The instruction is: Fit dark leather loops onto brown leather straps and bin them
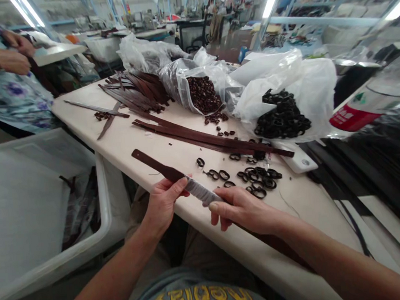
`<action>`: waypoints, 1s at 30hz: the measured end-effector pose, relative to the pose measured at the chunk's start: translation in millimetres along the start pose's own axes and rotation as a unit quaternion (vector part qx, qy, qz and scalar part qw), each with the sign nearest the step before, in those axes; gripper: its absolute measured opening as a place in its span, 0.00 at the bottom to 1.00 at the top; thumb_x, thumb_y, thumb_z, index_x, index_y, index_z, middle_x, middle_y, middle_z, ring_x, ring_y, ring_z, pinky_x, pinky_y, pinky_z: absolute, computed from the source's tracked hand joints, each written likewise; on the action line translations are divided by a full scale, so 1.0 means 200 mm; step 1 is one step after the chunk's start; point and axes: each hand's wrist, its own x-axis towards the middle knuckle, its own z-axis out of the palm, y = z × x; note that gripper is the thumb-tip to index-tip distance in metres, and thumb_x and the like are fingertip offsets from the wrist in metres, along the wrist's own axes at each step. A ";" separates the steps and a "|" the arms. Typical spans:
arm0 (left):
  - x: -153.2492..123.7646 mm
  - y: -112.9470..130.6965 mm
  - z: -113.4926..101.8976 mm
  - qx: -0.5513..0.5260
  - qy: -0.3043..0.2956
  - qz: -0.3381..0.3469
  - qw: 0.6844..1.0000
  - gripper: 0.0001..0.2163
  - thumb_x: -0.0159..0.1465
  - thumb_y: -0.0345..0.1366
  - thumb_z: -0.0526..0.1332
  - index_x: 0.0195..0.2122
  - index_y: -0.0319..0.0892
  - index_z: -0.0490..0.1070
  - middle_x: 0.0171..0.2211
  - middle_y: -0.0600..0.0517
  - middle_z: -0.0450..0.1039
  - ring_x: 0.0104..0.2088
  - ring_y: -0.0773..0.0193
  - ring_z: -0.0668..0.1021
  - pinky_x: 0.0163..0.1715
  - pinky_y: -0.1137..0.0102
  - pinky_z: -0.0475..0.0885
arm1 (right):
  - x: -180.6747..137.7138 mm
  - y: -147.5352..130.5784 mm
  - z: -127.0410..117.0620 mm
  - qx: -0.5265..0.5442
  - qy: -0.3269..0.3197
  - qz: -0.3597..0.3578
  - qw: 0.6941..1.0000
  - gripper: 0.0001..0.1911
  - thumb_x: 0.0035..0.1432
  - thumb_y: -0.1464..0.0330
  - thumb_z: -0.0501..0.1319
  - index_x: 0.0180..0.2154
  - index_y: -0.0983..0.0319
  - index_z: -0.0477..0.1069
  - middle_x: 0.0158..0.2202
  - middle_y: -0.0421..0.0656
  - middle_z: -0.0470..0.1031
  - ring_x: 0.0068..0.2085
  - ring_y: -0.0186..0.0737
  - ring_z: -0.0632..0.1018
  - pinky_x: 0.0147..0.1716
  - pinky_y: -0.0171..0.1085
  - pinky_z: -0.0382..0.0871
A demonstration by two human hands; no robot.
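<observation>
Both of my hands hold one dark brown leather strap (155, 165) over the near edge of the cream table (115, 143). My left hand (162, 202) pinches it where the brown face turns to its pale grey underside. My right hand (242, 209) grips the grey stretch further right, fingers curled round it. Several loose black rings (254, 178) lie on the table just beyond my right hand. A few long brown straps (206, 138) lie flat past them.
A pile of brown straps (139, 92) sits at the far side, beside open plastic bags of small brown pieces (204, 93) and black rings (283, 114). A white bin (33, 206) stands left of the table. Another person's hands (5, 52) show at far left.
</observation>
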 end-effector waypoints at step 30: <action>-0.14 -0.28 0.36 -0.098 -0.101 -0.185 0.973 0.14 0.47 0.38 0.76 0.31 0.37 0.79 0.31 0.50 0.81 0.28 0.68 0.79 0.27 0.77 0.75 | -0.25 0.12 -0.19 -0.144 0.103 0.037 0.984 0.16 0.66 0.60 0.51 0.29 0.61 0.65 0.22 0.37 0.73 0.21 0.31 0.73 0.22 0.31 0.64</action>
